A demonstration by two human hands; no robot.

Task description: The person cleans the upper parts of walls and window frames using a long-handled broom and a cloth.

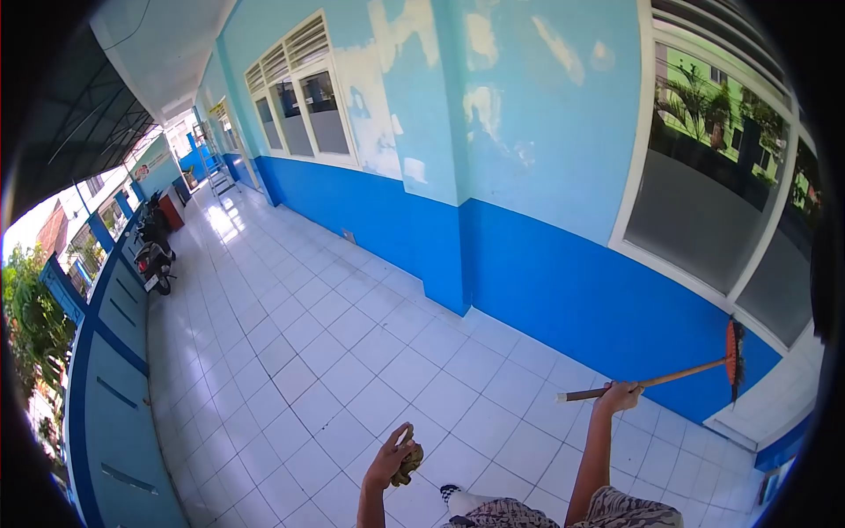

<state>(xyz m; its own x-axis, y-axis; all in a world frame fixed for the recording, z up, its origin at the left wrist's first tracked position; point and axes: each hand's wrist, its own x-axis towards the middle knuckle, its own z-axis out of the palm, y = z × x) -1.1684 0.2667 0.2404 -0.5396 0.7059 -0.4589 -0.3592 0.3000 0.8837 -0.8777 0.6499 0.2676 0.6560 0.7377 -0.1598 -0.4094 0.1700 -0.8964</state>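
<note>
My right hand [621, 397] is wrapped round the wooden handle of a broom [687, 373]. The broom is held nearly level, its orange head and dark bristles off to the right in front of the blue wall. The handle's pale end sticks out to the left of my fist. Lower down, my left hand [390, 459] grips a crumpled yellow-brown clump [407, 467]; whether it is dry leaves or cloth I cannot tell. My checkered shoe [450, 493] shows on the tiles below.
A white tiled floor [290, 378] runs down a corridor. A blue wall [546, 264] with windows lines the right; a low wall [119, 352] stands on the left. Further off are a parked motorbike [156, 264], a red cabinet [171, 211] and a ladder [216, 172].
</note>
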